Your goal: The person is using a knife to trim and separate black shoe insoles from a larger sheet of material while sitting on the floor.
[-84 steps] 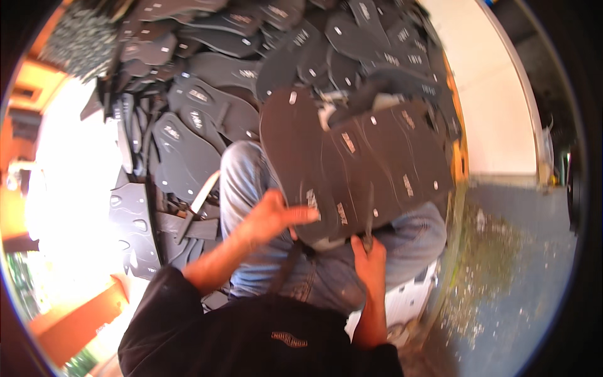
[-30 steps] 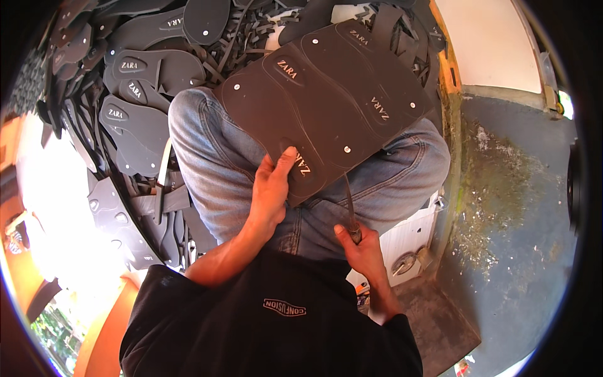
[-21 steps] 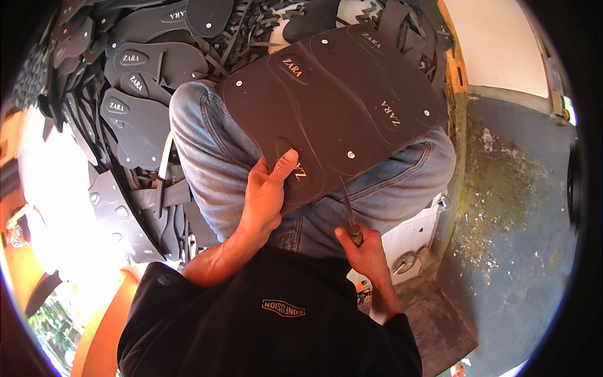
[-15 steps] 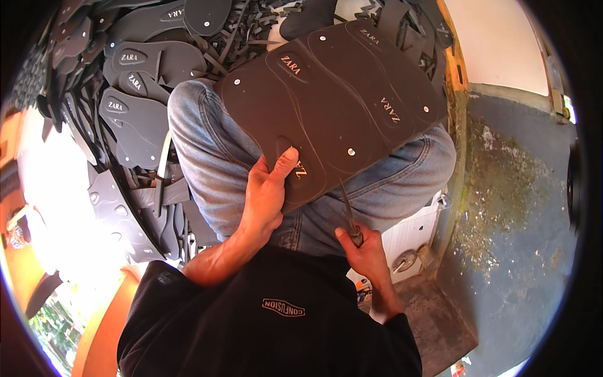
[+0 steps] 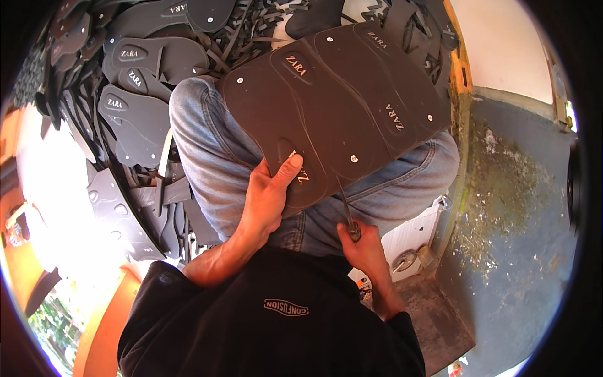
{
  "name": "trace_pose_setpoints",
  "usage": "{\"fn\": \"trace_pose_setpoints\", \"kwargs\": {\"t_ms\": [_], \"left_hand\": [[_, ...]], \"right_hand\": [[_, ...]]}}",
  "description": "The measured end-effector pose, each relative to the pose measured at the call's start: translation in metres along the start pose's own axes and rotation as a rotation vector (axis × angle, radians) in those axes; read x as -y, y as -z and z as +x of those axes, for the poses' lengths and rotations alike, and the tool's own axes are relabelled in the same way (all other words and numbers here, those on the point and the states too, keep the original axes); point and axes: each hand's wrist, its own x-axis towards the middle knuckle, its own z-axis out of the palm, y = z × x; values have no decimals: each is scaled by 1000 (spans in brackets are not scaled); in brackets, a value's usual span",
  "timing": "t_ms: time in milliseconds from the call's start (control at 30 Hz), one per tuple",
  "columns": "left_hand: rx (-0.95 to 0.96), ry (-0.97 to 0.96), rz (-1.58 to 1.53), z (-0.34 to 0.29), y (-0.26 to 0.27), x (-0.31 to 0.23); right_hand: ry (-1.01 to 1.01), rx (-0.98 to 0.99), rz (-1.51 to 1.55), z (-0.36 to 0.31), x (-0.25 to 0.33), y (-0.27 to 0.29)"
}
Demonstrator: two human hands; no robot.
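Observation:
A dark foam sheet [image 5: 339,107] lies tilted across my lap, embossed with curved sole outlines, pale lettering and small round white marks. My left hand [image 5: 271,190] grips its near left corner, thumb on top and fingers hidden beneath. In my right hand [image 5: 364,242] is a thin-bladed knife [image 5: 345,204], its handle wrapped by my fingers. The blade points away from me and meets the sheet's near edge; whether its tip is in the foam I cannot tell.
Cut sole pieces [image 5: 135,119] and thin foam offcuts [image 5: 251,31] are heaped ahead and to the left. Another embossed sheet [image 5: 122,217] lies left of my knee, beside a light curved strip with a dark handle [image 5: 161,179]. A stained grey-blue floor [image 5: 509,251] spreads right.
The sheet has shifted slightly to the right and toward me. My left thumb has moved slightly right with it, and the knife hand has tilted a little and moved up slightly.

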Motion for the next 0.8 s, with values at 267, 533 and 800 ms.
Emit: {"fn": "trace_pose_setpoints", "kwargs": {"t_ms": [267, 533, 800], "left_hand": [[-61, 7, 125, -4, -3, -4], [-30, 61, 140, -5, 0, -6], [-3, 82, 158, -4, 1, -9]], "right_hand": [[3, 40, -15, 19, 9, -1], [8, 51, -40, 36, 21, -3], [-23, -44, 0, 48, 30, -20]]}}
